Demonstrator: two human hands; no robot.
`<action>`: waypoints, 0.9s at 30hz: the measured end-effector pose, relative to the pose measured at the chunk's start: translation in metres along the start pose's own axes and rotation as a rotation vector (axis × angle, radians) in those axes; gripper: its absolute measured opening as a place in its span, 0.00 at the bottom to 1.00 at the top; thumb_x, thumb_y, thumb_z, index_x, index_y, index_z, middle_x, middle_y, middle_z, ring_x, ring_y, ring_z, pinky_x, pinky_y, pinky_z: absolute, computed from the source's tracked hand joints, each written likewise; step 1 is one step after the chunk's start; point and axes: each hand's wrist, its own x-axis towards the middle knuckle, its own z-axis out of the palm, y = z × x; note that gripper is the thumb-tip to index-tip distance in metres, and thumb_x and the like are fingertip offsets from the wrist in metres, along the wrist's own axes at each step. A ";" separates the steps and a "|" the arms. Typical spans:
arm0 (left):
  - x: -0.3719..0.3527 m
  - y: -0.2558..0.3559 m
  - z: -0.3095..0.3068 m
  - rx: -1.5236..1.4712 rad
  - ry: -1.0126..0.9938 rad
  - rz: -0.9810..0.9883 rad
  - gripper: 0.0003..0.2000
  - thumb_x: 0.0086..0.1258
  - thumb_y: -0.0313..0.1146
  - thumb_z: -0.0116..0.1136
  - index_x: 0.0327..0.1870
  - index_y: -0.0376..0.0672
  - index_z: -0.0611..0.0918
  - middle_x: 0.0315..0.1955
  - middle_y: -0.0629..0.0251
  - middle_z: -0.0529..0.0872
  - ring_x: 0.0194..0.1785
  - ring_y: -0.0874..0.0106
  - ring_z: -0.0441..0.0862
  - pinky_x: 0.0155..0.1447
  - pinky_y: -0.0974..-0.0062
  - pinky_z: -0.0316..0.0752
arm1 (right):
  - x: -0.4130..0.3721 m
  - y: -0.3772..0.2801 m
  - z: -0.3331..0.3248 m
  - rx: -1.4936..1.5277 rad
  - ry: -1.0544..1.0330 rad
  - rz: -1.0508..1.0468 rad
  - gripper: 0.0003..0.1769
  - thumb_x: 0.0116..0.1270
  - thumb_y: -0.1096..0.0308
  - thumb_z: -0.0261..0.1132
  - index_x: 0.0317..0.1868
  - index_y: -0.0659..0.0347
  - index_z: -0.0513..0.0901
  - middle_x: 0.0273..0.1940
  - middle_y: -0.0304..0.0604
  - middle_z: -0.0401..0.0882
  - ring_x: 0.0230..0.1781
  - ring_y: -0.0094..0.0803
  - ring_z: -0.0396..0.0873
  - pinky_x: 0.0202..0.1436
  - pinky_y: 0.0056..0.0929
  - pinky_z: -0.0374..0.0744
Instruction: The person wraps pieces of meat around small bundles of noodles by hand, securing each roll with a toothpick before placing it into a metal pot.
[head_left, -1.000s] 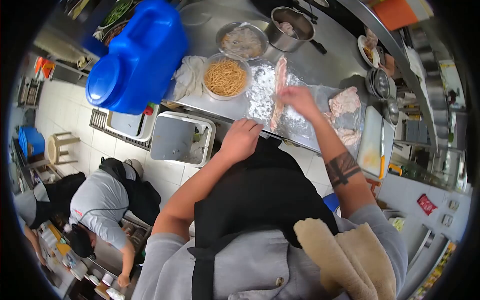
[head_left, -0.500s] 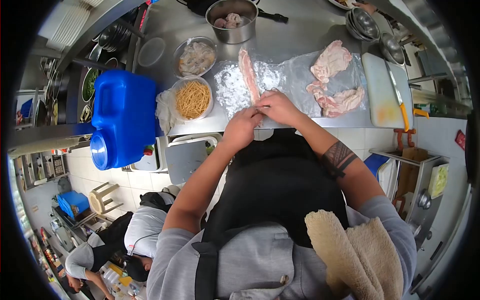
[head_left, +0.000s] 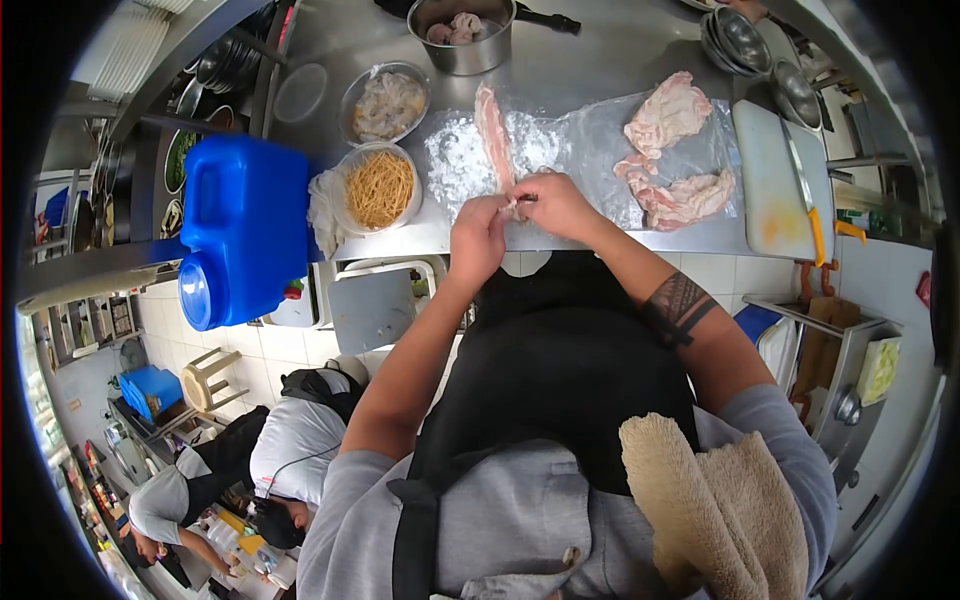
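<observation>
A long strip of pale pink meat (head_left: 491, 130) lies on white powder (head_left: 456, 160) spread over a plastic sheet. My left hand (head_left: 482, 232) and my right hand (head_left: 556, 206) meet at the strip's near end, fingers pinched on it. Something small and dark shows between my right fingertips, too small to name. Right of the powder, larger pieces of raw meat (head_left: 668, 114) rest on the plastic sheet (head_left: 595, 150). A tub of thin yellow sticks (head_left: 379, 190) stands left of the powder, with a bowl of pale raw pieces (head_left: 390, 106) behind it.
A blue jug (head_left: 247, 225) stands at the left edge. The metal pot (head_left: 462, 38) is at the back. On the right are a cutting board (head_left: 768, 190), a yellow-handled knife (head_left: 803, 186) and stacked metal bowls (head_left: 738, 42). Two people (head_left: 297, 455) are at the lower left.
My hands have shifted slightly at the strip's near end, and my left hand is turned more upright. The camera view has moved a little.
</observation>
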 end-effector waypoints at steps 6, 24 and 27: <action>0.012 -0.014 0.007 -0.302 -0.118 -0.468 0.09 0.71 0.25 0.72 0.49 0.35 0.89 0.43 0.54 0.92 0.42 0.68 0.91 0.50 0.70 0.85 | -0.009 0.004 0.011 0.215 0.098 0.256 0.11 0.63 0.72 0.74 0.47 0.60 0.90 0.40 0.50 0.91 0.42 0.41 0.89 0.48 0.38 0.85; 0.021 -0.006 0.003 -0.264 -0.074 -0.565 0.09 0.70 0.28 0.72 0.47 0.34 0.89 0.38 0.54 0.92 0.38 0.65 0.91 0.46 0.66 0.84 | -0.022 -0.006 0.011 0.298 0.179 0.151 0.17 0.66 0.78 0.70 0.55 0.60 0.84 0.42 0.49 0.88 0.40 0.43 0.87 0.47 0.38 0.84; 0.016 -0.021 0.010 -0.174 -0.087 -0.364 0.10 0.73 0.26 0.71 0.53 0.36 0.88 0.34 0.61 0.91 0.36 0.72 0.88 0.44 0.70 0.83 | -0.024 -0.005 0.009 0.025 0.114 -0.041 0.18 0.65 0.78 0.71 0.56 0.60 0.84 0.46 0.49 0.85 0.47 0.49 0.84 0.53 0.44 0.82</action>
